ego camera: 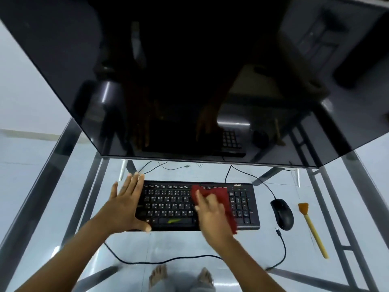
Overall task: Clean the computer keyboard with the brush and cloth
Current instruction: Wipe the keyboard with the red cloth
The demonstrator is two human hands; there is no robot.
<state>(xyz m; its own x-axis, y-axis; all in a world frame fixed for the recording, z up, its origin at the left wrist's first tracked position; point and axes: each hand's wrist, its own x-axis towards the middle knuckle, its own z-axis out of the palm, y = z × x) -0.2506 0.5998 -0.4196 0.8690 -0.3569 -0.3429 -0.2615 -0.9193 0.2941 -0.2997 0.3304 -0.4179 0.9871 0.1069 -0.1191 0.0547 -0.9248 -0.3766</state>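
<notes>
While the left hand [124, 205] lies flat over the left end of the keyboard [168, 200], its fingers are straight and close together. The thumb is spread along the keyboard's near edge, and the hand grips nothing.

Keyboard: black, at the middle of the glass table [181, 244], long side parallel to the near edge, just in front of the dark monitor [189, 81] at the far side.

Right hand [210, 211]: on the right-centre keys, between the letter block and the number pad. Its fingers are bent over the red cloth [223, 197] and hold it bunched against the keys. The hand is motion-blurred, so I cannot tell how each finger sits. The cloth spreads beyond the hand toward the function row and hangs past the keyboard's near edge at the lower right.

Space bar carries a greenish streak [174, 220].

Brush [313, 230]: lying untouched near the right edge of the table, well apart from both hands. The orange-brown bristles point to the far side and the pale yellow handle angles toward the near right corner.

Mouse [282, 213]: black, between the keyboard and the brush, touching neither.

Cable [147, 261]: black, loops across the near part of the table. Bare feet [157, 275] show through the glass by the near edge.
</notes>
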